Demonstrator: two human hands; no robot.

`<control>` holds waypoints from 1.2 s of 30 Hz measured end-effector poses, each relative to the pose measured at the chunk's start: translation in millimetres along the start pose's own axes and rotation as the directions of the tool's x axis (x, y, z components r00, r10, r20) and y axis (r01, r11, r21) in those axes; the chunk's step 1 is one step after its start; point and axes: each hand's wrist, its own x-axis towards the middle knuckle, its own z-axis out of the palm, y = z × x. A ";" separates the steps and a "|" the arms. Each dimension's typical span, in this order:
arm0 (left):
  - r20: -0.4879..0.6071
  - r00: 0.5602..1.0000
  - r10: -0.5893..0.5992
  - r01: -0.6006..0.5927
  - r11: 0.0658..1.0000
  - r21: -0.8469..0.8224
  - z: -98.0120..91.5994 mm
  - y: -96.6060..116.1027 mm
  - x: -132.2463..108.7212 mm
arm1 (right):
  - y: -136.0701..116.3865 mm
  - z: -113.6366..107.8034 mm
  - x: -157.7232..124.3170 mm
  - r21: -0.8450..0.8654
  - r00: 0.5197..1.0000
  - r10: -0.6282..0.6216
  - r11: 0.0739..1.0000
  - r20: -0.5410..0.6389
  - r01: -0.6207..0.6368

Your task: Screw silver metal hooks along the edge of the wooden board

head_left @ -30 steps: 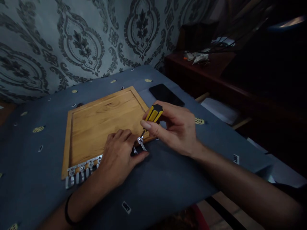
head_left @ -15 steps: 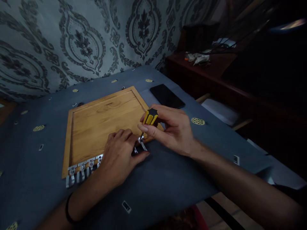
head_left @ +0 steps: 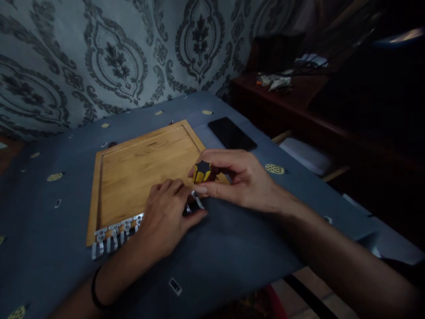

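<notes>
A wooden board (head_left: 142, 173) with a raised frame lies on the table. Along its near edge runs a metal hook rail (head_left: 114, 230) with several silver hooks hanging past the edge. My left hand (head_left: 168, 217) is closed over this near edge, pressing the rail to the wood, and it covers the rail's middle. Its thumb points right, below the hook (head_left: 198, 201) at the rail's right end. Above that hook, my right hand (head_left: 242, 179) pinches the yellow and black handle of a screwdriver (head_left: 202, 172). The screwdriver's tip is hidden by fingers and handle.
A black phone (head_left: 232, 134) lies beyond my right hand. The blue-grey tablecloth (head_left: 229, 252) reaches the patterned wall (head_left: 116, 57). A dark red cabinet (head_left: 295, 104) with an open drawer stands at the right.
The screwdriver handle has tipped toward me and sits lower and slightly left. My right hand has shifted down with it. My left hand stays in place.
</notes>
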 end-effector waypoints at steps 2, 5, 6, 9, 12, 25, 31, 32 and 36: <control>0.004 1.000 -0.004 0.004 1.000 -0.004 -0.3 0.3 0.1 | 1.9 1.0 -0.1 -0.035 0.999 -0.031 0.999 -0.020 0.030; 0.005 1.000 -0.024 0.024 1.000 -0.009 -1.0 0.9 0.5 | 5.7 7.8 -0.9 -0.166 0.983 -0.138 0.979 -0.120 0.118; 0.007 1.000 -0.029 0.029 0.999 -0.013 -1.3 1.1 0.7 | 6.6 10.9 -1.3 -0.217 0.970 -0.179 0.966 -0.164 0.142; 0.020 0.999 -0.034 0.034 0.999 -0.017 -2.5 1.6 1.7 | 7.8 19.7 -2.7 -0.315 0.935 -0.226 0.939 -0.274 0.134; 0.028 0.999 -0.036 0.037 0.999 -0.022 -3.5 2.1 2.4 | 7.3 23.6 -3.6 -0.332 0.929 -0.205 0.938 -0.308 0.097; 0.041 0.998 -0.038 0.038 0.999 -0.013 -4.0 2.0 2.8 | -4.7 16.0 -4.3 -0.118 0.944 -0.080 0.992 -0.321 0.044; 0.040 0.999 -0.036 0.037 0.999 -0.017 -3.8 1.9 2.4 | -6.8 14.6 -5.2 -0.103 0.925 -0.028 0.995 -0.378 -0.012; 0.044 0.998 -0.038 0.039 0.999 -0.022 -3.5 1.9 2.4 | -6.0 14.6 -5.0 -0.117 0.931 -0.028 0.993 -0.364 -0.016; 0.054 0.998 -0.045 0.048 0.998 -0.049 -3.6 2.2 2.2 | -3.1 15.3 -4.4 -0.166 0.948 -0.049 0.986 -0.314 -0.004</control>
